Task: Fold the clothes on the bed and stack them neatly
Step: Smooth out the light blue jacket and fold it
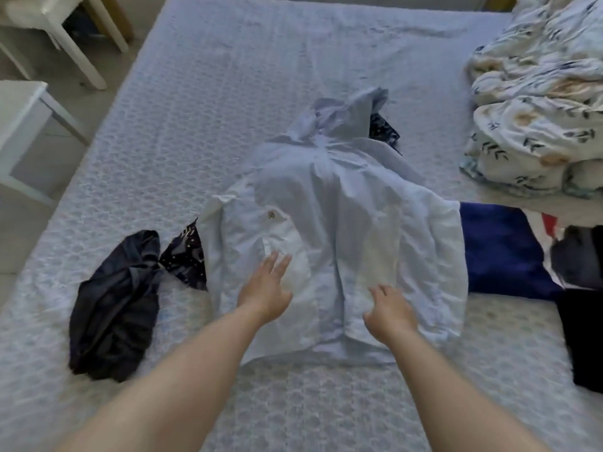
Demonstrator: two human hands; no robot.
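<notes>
Reaching out over a pale blue shirt (pixel 329 223) spread across the middle of the bed (pixel 182 102), both bare arms extend from the near edge. Left hand (pixel 266 290) lies flat over the shirt's lower left part, fingers (pixel 277 261) straight and spread wide, gripping nothing. Right hand (pixel 390 309) sits over the shirt's lower right part near the hem, fingers (pixel 380 290) loosely curled and apart; cannot tell whether they pinch any cloth. Shirt lies with its hem toward the near edge and its crumpled upper end toward the far edge. One button (pixel 270 215) shows on the left half.

A dark crumpled garment (pixel 114 305) lies near the bed's left edge, just beside the shirt. A dark dotted cloth (pixel 186 259) pokes out from under the shirt's left side. A navy blue garment (pixel 499 249) lies toward the right edge, touching the shirt. A bunched floral quilt (pixel 538 102) fills the far right corner.
</notes>
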